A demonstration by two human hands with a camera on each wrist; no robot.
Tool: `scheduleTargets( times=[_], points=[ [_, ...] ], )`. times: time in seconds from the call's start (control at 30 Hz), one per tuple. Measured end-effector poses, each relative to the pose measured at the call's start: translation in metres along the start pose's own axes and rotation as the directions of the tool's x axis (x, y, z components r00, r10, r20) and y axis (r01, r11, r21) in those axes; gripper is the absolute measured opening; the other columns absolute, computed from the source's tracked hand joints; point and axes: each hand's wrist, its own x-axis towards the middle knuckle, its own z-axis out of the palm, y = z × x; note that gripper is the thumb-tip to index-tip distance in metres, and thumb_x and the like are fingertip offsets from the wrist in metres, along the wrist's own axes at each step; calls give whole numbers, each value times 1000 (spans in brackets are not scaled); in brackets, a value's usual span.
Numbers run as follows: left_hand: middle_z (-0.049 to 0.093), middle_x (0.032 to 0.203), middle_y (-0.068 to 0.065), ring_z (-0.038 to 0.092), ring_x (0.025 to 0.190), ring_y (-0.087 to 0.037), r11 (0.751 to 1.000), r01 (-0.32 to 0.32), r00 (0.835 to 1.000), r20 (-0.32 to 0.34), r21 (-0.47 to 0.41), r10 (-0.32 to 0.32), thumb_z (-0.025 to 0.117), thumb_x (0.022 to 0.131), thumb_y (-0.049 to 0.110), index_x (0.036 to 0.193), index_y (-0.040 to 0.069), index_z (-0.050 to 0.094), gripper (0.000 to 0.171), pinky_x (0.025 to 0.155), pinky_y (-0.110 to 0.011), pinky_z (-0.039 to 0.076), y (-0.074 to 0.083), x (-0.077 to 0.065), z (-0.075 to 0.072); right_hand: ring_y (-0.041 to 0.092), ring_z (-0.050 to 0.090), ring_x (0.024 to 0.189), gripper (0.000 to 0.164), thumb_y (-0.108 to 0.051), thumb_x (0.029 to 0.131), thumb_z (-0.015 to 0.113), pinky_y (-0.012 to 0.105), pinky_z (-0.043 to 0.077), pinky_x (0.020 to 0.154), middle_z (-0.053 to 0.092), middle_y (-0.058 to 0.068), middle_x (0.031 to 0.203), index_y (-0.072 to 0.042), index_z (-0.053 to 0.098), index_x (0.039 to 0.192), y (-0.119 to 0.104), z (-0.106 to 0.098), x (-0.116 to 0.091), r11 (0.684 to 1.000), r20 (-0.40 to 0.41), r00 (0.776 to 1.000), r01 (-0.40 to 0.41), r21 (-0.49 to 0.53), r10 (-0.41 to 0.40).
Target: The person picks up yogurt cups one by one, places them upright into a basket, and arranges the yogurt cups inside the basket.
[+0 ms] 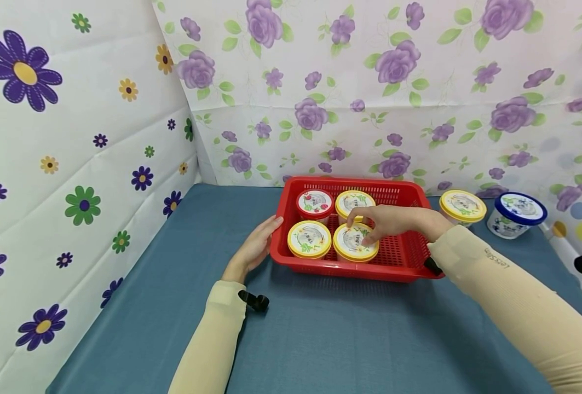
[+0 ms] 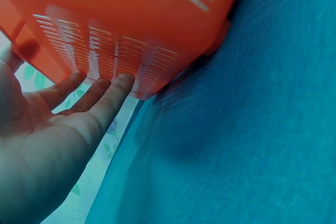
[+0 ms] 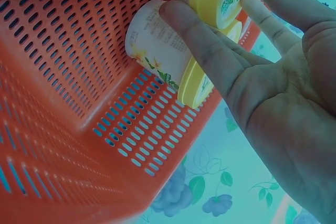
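My left hand [image 1: 257, 243] is at the left end of a red plastic basket [image 1: 419, 189], its fingers [image 2: 113, 98] nearly straight against the slotted outer wall. Inside the basket stand three yellow-lidded tubs and a red-lidded tub [image 1: 315, 203]. My right hand [image 1: 389, 221] reaches in over the front right yellow-lidded tub [image 1: 355, 247], thumb and fingers spread about its lid. In the right wrist view, one long straight finger [image 3: 197, 38] overlaps the white side of the yellow-lidded tub behind [image 3: 157, 51]. Another yellow-lidded tub [image 1: 309, 241] stands at front left.
Outside the basket, a yellow-lidded tub [image 1: 462, 207] and a blue-lidded tub [image 1: 516, 214] stand to its right, near the flowered back cloth [image 1: 340, 109]. A blue cloth [image 1: 330, 334] covers the table. Another flowered cloth [image 1: 93, 164] hangs along the left side.
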Motion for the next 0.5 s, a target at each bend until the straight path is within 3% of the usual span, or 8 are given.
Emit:
scheduleTargets(
  times=[0.5],
  points=[
    [50, 156, -13, 57, 132, -24, 1000, -5, 1000, -5, 8, 5, 49, 110, 43, 164, 14, 30, 65, 105, -35, 52, 0, 0, 0, 27, 54, 112, 50, -28, 96, 77, 40, 53, 93, 55, 13, 138, -25, 55, 141, 2, -3, -5, 1000, 4, 1000, 27, 2, -27]
  ],
)
